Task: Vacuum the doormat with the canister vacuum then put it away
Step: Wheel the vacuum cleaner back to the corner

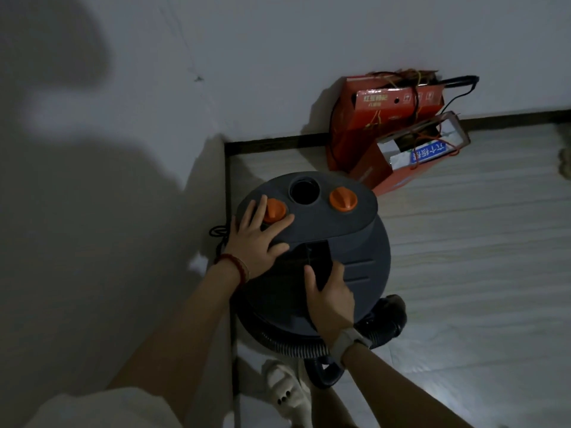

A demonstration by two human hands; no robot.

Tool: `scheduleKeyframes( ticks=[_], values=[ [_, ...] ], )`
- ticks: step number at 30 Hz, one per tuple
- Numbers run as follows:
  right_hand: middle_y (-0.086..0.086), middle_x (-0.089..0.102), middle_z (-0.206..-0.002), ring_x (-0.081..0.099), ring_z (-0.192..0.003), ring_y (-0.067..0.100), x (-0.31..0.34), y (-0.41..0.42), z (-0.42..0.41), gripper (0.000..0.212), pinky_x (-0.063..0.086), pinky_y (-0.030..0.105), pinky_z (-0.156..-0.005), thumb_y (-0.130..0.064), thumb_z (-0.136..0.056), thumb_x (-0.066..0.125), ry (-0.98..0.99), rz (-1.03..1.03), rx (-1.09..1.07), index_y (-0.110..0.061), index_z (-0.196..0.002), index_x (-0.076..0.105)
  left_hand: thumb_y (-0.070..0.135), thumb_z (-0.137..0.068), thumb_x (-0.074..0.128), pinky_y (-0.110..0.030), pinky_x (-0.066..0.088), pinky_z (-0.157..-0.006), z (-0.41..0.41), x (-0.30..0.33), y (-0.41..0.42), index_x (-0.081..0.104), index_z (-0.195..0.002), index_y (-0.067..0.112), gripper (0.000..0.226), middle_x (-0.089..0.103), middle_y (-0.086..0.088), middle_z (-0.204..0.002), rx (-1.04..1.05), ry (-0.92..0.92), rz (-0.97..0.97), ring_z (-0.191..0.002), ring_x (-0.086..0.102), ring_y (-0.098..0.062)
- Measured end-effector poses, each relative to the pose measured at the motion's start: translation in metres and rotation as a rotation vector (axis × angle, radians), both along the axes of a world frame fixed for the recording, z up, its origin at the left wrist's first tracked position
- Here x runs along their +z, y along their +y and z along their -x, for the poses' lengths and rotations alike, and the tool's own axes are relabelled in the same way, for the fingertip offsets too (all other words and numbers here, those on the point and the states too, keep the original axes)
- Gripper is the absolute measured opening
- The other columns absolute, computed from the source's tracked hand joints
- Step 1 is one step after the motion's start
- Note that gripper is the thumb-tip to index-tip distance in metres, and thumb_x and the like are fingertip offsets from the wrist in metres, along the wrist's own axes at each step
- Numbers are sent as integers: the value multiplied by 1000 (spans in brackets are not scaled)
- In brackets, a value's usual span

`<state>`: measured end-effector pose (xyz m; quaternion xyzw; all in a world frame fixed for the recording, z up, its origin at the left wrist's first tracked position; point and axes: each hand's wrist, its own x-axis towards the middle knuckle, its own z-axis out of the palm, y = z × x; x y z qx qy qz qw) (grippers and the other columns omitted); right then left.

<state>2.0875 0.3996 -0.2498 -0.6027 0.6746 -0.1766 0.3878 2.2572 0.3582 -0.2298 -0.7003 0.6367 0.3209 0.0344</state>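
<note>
In a dim corner of the room, you stand over the grey canister vacuum (312, 251), both hands on its lid. Your left hand (258, 239) lies flat with fingers spread across the top, the fingertips beside the nearer orange knob (274, 210); it presses rather than grips, which looks like a way to steady the drum. Your right hand (330, 296) is curled over the edge of the dark carry-handle recess (318, 264) at the middle of the lid, thumb along its left side, apparently ready to lift or nudge the machine. Just beyond your left fingertips, the open hose port (304, 190) sits between that knob and a second orange knob (343, 199). The ribbed hose (293, 347) is wrapped round the drum below your right wrist, and the black power cord (220, 233) is bunched against the wall just left of your left hand. That, with the vacuum tucked into the corner, suggests the storing step is under way. No doormat is clearly in view. Well beyond both hands, two red gift boxes (392, 128) lean at the skirting.
</note>
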Motion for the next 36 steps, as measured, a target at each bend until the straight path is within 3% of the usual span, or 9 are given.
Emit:
scheduleKeyframes(
  ticks=[4,15,20,31,36],
  values=[
    [12,63,-112,62,-89,37,0,-36,-29,47,50,45,-70,-43,-90,49,-38,-22,-19,-17,-127,36,42,-97,37,-54,-1,-115,-20,0,-38,9,-144,44,55,-23,-1,-155,4,-23,5,-143,-20,-23],
    [13,64,-107,63,-84,35,0,-163,-59,50,51,49,-68,-42,-92,47,-27,38,62,-14,-131,33,44,-96,35,-52,3,-117,-51,-8,-150,12,-145,43,53,-15,0,-157,78,-18,97,-144,-14,-24],
    [12,63,-108,62,-92,35,9,-210,-68,41,50,47,-75,-42,-92,47,-3,-3,68,-12,-119,39,44,-96,36,-53,1,-116,-60,-11,-188,14,-144,43,53,-12,-2,-157,101,-28,150,-144,-11,-27],
    [13,61,-109,62,-91,38,5,-256,-82,45,50,51,-73,-47,-90,47,12,23,67,-14,-118,40,42,-95,39,-53,-3,-114,-70,-9,-229,19,-144,42,53,-10,-3,-158,156,5,185,-144,-9,-26],
    [11,58,-117,58,-100,38,3,-275,-85,45,48,50,-81,-49,-90,46,-1,-53,76,-16,-118,38,41,-95,39,-54,-3,-114,-75,-10,-244,20,-144,41,52,-9,-4,-158,173,-18,194,-144,-8,-27]
  ],
)
